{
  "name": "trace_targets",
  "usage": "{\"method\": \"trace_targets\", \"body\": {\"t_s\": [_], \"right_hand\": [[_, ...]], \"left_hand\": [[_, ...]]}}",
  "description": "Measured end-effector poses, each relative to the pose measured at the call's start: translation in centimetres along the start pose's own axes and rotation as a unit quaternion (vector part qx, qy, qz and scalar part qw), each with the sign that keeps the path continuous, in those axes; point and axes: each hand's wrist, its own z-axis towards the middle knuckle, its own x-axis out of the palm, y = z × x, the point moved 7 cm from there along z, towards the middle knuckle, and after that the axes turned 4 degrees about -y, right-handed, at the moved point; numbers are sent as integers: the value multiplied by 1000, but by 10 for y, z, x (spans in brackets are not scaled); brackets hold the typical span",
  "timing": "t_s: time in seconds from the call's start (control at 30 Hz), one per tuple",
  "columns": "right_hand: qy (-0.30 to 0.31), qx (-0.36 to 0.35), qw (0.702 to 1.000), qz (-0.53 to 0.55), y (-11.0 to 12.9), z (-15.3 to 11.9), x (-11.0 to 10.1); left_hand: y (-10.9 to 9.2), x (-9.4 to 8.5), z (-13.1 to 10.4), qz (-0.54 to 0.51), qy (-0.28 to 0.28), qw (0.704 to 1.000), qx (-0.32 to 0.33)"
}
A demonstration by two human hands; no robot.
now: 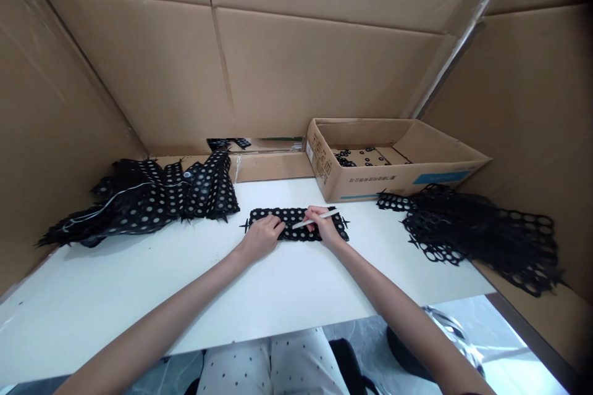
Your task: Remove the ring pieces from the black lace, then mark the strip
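A black rubber sheet with rows of round holes (296,217) lies flat on the white table (185,284) in front of me. My left hand (263,236) rests on the sheet's left part, fingers curled and pressing it down. My right hand (324,227) holds a thin white stick (319,217) like a pen, its tip pointing left onto the middle of the sheet.
A heap of black perforated sheets (152,197) lies at the left. Emptied black sheets with open rings (477,231) pile up at the right. An open cardboard box (393,180) holding small black rings stands behind. Cardboard walls (324,68) enclose the table.
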Motion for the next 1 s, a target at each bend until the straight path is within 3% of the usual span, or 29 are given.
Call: {"method": "trace_targets", "body": {"t_s": [0.13, 0.47, 0.73, 1.0], "right_hand": [[12, -4, 1000, -16, 3, -1, 3], [16, -17, 999, -29, 6, -2, 4], [4, -15, 1000, -26, 3, -1, 0], [32, -32, 996, -81, 3, -4, 9]], "left_hand": [[3, 7, 0, 2, 33, 999, -12], [4, 10, 0, 24, 42, 999, 19], [1, 14, 3, 41, 24, 998, 52], [1, 10, 5, 26, 16, 999, 21]]}}
